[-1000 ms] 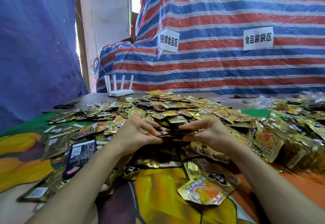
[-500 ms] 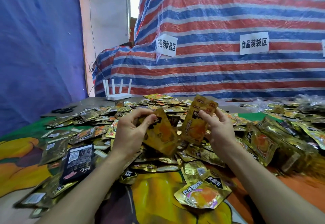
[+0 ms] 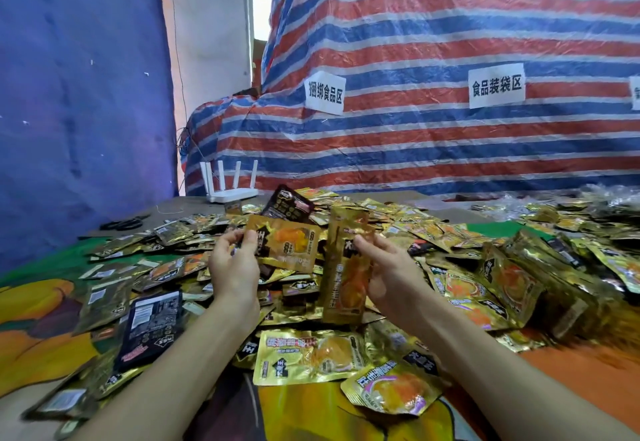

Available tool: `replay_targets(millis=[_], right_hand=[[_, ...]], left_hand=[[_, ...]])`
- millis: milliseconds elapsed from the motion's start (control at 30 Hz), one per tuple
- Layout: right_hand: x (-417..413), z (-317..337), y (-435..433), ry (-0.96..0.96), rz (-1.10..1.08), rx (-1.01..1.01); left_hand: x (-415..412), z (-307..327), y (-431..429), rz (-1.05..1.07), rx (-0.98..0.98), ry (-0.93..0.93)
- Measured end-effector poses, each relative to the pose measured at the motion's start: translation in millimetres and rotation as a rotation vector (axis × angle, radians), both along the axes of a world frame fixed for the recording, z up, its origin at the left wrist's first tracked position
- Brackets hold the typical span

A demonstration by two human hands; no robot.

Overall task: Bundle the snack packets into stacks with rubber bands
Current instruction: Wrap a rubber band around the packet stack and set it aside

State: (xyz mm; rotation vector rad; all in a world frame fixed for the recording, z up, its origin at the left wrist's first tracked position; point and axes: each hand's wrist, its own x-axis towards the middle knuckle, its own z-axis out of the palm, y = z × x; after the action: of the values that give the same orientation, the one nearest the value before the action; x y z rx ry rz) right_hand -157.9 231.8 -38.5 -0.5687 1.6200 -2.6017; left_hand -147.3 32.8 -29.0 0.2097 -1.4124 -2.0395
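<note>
Left hand (image 3: 233,267), right hand (image 3: 391,277) grip packets (image 3: 292,248)

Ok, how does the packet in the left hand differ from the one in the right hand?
The left packet, pinched at its edge by the left hand, lies sideways, face to the camera; the right packet, gripped along its side by the right hand, stands on end, angled away. Both are gold foil with an orange picture.
</note>
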Motion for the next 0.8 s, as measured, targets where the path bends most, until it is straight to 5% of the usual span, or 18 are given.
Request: replay_targets(millis=[233,500,800], right_hand=[[-2.8,-9.2,-6.7,0.029,-0.076,0.146],[-4.3,-12.4,-10.1,0.020,-0.215,0.145],[0.1,-7.4,-10.3,-0.006,-0.207,0.207]], left_hand=[[6.6,-0.8,15.7,-0.114,-0.113,-0.005],[12.4,-0.5,18.0,-0.544,-0.110,-0.058],[11.2,-3.9,15.2,-0.341,-0.260,-0.132]])
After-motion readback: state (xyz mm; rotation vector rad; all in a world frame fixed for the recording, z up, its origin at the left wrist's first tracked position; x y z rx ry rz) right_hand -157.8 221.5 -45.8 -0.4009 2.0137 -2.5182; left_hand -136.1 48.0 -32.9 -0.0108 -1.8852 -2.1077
